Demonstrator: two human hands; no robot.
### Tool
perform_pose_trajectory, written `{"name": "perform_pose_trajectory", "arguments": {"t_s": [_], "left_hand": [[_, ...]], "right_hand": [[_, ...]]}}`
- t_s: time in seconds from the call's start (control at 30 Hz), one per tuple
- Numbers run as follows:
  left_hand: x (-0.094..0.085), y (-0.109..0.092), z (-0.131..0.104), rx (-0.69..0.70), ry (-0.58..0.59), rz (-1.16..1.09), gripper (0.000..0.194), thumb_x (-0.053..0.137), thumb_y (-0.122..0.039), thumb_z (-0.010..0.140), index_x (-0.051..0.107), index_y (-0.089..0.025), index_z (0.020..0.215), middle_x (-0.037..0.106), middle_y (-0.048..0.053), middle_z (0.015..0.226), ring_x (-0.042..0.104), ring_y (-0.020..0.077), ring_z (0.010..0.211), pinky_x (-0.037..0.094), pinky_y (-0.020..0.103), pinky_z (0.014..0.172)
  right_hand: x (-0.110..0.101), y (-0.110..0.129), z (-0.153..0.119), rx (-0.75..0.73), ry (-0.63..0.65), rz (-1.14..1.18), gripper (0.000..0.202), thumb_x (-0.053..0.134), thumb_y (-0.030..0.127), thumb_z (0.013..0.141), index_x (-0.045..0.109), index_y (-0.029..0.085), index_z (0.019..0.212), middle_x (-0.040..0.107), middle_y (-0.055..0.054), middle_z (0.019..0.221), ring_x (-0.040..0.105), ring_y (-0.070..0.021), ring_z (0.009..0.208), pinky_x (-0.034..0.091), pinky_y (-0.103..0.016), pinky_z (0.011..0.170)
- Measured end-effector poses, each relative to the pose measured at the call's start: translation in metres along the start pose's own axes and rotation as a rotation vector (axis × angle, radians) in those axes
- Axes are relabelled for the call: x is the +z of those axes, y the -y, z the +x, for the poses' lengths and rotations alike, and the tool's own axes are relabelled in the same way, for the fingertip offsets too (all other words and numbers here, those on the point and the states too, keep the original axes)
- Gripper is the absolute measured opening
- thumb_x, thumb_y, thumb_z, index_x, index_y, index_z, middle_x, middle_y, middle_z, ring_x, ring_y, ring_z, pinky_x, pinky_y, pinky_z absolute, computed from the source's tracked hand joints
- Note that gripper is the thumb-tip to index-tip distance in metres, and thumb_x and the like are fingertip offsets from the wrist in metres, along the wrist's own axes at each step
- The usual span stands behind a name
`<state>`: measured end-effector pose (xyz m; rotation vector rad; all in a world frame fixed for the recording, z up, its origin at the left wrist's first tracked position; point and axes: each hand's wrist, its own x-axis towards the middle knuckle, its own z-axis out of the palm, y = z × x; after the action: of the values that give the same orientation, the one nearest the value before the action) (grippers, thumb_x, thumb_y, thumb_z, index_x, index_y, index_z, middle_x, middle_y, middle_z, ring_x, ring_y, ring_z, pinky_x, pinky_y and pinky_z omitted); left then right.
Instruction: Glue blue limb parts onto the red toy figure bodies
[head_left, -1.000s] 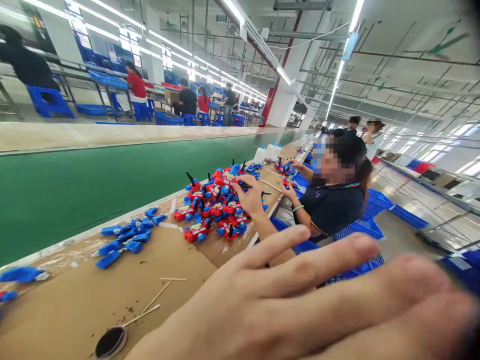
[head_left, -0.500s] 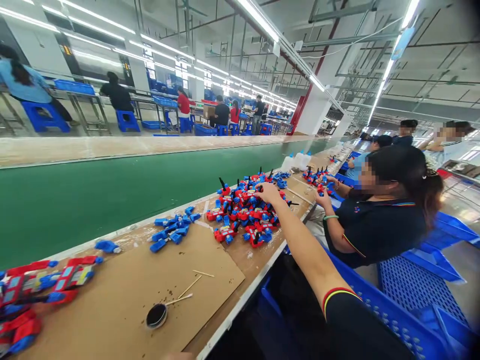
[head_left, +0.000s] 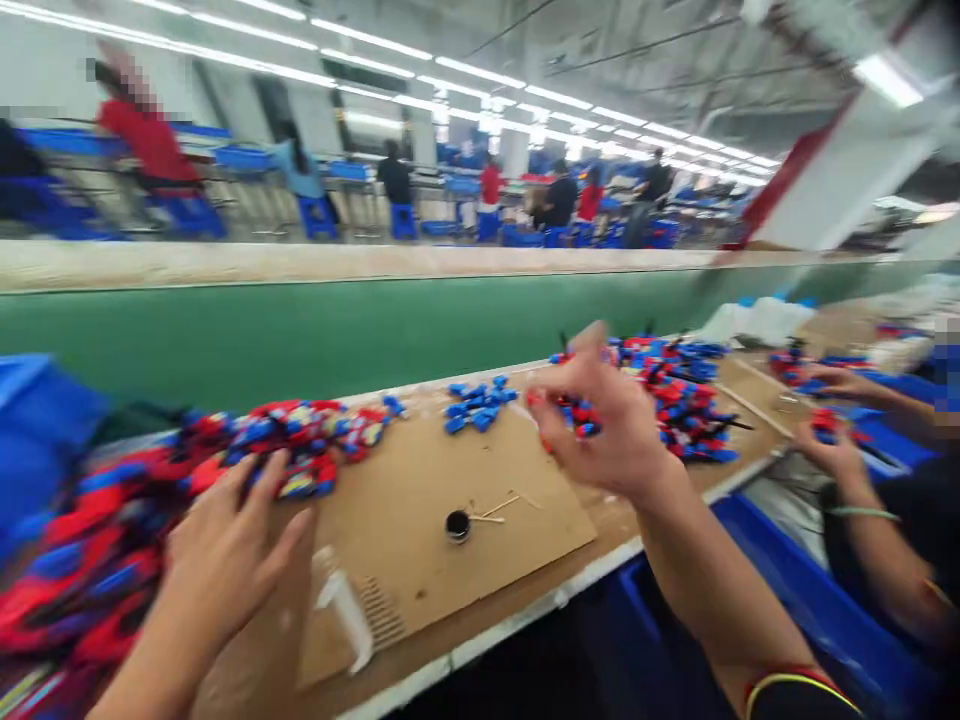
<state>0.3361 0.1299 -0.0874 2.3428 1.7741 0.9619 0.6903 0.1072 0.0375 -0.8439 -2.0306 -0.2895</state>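
Toys [head_left: 300,440] in red and blue lie on both the left and right of the counter [head_left: 619,520], with a green strip [head_left: 337,335] running behind them on the far side. Between the toys is a flat piece of cardboard [head_left: 420,480]. The left heap [head_left: 150,500] is the larger, spreading from the near left corner towards the far edge beside a blue bin [head_left: 37,430]; the right heap [head_left: 679,395] stands well apart from it, beyond the cardboard.

Judging by these two heaps, the work looks partway along: plenty of toys are present on each side, but blur hides any difference between them, so which are finished and which are left cannot be told.

The left hand [head_left: 232,540] is over the near edge of the left heap, fingers spread and gripping nothing visible. The right hand [head_left: 600,420] is raised in front of the right heap, fingers bent with a gap to the thumb; whether they grip a toy cannot be told. At far right, a co-worker's hand [head_left: 836,457] holds a red-and-blue piece.

Blue parts [head_left: 480,402] sit in a small cluster at the cardboard's far edge. Smaller are a dish [head_left: 457,526] with dark contents and, just right of it, thin sticks [head_left: 491,519].
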Motion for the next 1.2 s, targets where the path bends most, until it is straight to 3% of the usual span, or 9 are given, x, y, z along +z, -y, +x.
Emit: {"name": "perform_pose_trajectory", "arguments": {"t_s": [0.1,0.23,0.33,0.43,0.6,0.77,0.93,1.03,1.2], "left_hand": [[0.003,0.032,-0.011,-0.039,0.169,0.179,0.057,0.042,-0.045,0.099,0.045,-0.017,0.149,0.040,0.022,0.154,0.049,0.0420,0.136,0.048,0.059,0.106],[0.011,0.019,0.004,-0.074,0.115,0.176,0.044,0.038,-0.040,0.102,0.062,-0.016,0.128,0.065,0.014,0.127,0.065,0.0293,0.113,0.053,0.041,0.099],[0.013,-0.009,0.034,-0.032,0.072,0.212,0.038,0.039,-0.033,0.102,0.063,-0.017,0.127,0.066,0.013,0.123,0.065,0.0278,0.112,0.053,0.038,0.098],[0.023,-0.029,0.065,0.042,0.223,0.351,0.046,0.051,-0.021,0.095,0.053,-0.013,0.140,0.057,0.021,0.137,0.058,0.0374,0.122,0.054,0.048,0.097],[0.043,-0.033,0.088,0.075,0.436,0.446,0.039,0.042,0.001,0.088,0.067,-0.009,0.116,0.064,0.025,0.121,0.062,0.0374,0.113,0.059,0.046,0.083],[0.016,-0.042,0.068,0.122,0.524,0.447,0.045,0.037,0.012,0.080,0.070,-0.010,0.104,0.070,0.016,0.104,0.067,0.0262,0.102,0.057,0.034,0.086],[-0.013,-0.073,0.011,0.134,0.670,0.475,0.048,0.037,0.011,0.081,0.071,-0.014,0.102,0.071,0.012,0.095,0.071,0.0285,0.092,0.058,0.036,0.073],[-0.016,-0.066,-0.013,0.115,0.782,0.302,0.019,0.061,-0.006,0.084,0.073,-0.016,0.094,0.073,0.012,0.094,0.072,0.0322,0.093,0.058,0.039,0.076],[-0.004,-0.024,-0.025,-0.323,0.293,-0.201,0.056,0.044,-0.062,0.093,0.064,-0.018,0.122,0.071,0.009,0.099,0.068,0.0264,0.086,0.054,0.037,0.076]], "right_hand": [[0.029,0.005,-0.015,-0.197,0.304,0.193,0.034,0.051,0.013,0.097,0.066,0.030,0.122,0.070,0.002,0.079,0.064,-0.0141,0.067,0.052,-0.027,0.061],[0.052,-0.027,-0.075,0.320,0.107,0.158,0.011,0.060,0.021,0.098,0.069,0.024,0.093,0.064,0.003,0.063,0.061,-0.0122,0.054,0.048,-0.024,0.052],[0.066,-0.060,-0.096,0.367,0.237,0.018,0.021,0.057,0.027,0.100,0.068,0.022,0.083,0.064,0.000,0.067,0.062,-0.0148,0.059,0.048,-0.026,0.053],[0.098,-0.090,-0.085,0.158,0.375,-0.108,0.013,0.062,0.021,0.095,0.072,0.022,0.103,0.070,-0.009,0.097,0.066,-0.0236,0.088,0.055,-0.034,0.072],[0.160,-0.126,-0.059,-0.024,0.496,-0.017,0.022,0.086,0.018,0.073,0.075,0.023,0.091,0.069,-0.006,0.091,0.061,-0.0208,0.082,0.052,-0.030,0.068],[0.190,-0.135,-0.044,-0.026,0.462,0.177,0.016,0.086,0.027,0.075,0.071,0.021,0.078,0.068,-0.005,0.085,0.062,-0.0200,0.085,0.052,-0.032,0.075],[0.158,-0.117,-0.046,0.147,0.372,0.365,0.013,0.070,0.033,0.091,0.064,0.022,0.088,0.071,-0.007,0.093,0.068,-0.0207,0.085,0.056,-0.034,0.072],[0.117,-0.092,-0.068,0.382,0.252,0.524,0.023,0.067,0.040,0.094,0.054,0.024,0.105,0.070,-0.004,0.089,0.071,-0.0190,0.076,0.058,-0.030,0.061],[0.079,-0.039,-0.119,0.892,-0.073,0.749,0.052,0.088,0.045,0.075,0.061,0.028,0.115,0.073,-0.003,0.085,0.073,-0.0203,0.076,0.060,-0.029,0.061]]}}
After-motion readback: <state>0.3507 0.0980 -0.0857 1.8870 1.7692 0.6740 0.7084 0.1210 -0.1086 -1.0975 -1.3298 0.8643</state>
